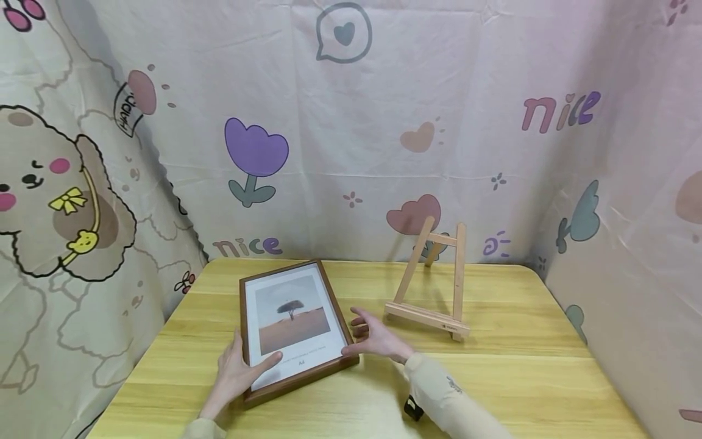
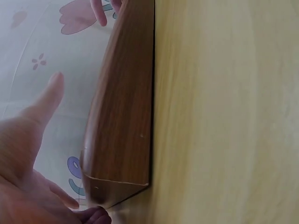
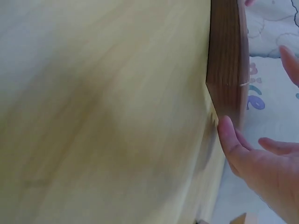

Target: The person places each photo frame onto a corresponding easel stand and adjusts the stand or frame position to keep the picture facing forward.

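A brown wooden picture frame [image 1: 351, 350] with a print of a lone tree lies face up, turned slightly, on the table's left half. My left hand [image 1: 238, 372] is at its lower left side, thumb stretched out above the print. In the left wrist view that thumb [image 2: 44, 100] stands clear of the surface, while the other fingers are near a corner, partly hidden. On the opposite side, my right hand [image 1: 378, 338] has its fingers spread and gently bent. A fingertip [image 3: 225, 125] touches the frame's side near a corner in the right wrist view.
A small wooden easel [image 1: 428, 316] stands at the back right of the light wood table [image 1: 526, 366]. Close to the right sleeve is a small black object [image 1: 413, 407]. Patterned cloth [image 1: 340, 152] hangs behind the table and along both sides.
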A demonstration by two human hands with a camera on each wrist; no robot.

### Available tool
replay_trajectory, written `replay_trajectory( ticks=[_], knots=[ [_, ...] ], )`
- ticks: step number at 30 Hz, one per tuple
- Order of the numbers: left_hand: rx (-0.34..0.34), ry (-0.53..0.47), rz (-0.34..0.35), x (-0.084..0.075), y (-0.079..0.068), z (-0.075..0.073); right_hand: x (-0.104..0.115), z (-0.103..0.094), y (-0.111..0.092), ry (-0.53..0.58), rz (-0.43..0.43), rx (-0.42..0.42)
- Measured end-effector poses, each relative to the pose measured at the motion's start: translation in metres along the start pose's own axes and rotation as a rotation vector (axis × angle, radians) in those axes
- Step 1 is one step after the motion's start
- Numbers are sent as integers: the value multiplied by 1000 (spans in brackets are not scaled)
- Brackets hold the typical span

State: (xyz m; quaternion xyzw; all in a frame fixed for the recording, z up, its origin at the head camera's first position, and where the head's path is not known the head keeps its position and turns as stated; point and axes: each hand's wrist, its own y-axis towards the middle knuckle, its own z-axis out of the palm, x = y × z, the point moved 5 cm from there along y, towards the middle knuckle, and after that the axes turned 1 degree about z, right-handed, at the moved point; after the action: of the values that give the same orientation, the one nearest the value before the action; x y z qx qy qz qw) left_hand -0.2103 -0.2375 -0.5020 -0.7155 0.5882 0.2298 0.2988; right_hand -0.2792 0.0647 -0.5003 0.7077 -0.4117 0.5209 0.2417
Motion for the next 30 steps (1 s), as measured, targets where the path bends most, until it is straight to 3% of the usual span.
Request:
replay_trajectory(
  ticks=[5,14,30],
  knots=[
    [5,32,-38,5,-2,2,-1,6,8,-13,22,-3],
    [9,23,-49,12,-2,5,-3,11,13,-10,29,19],
    [137,-24,24,24,2,1,-4,17,17,-163,127,69]
  ],
)
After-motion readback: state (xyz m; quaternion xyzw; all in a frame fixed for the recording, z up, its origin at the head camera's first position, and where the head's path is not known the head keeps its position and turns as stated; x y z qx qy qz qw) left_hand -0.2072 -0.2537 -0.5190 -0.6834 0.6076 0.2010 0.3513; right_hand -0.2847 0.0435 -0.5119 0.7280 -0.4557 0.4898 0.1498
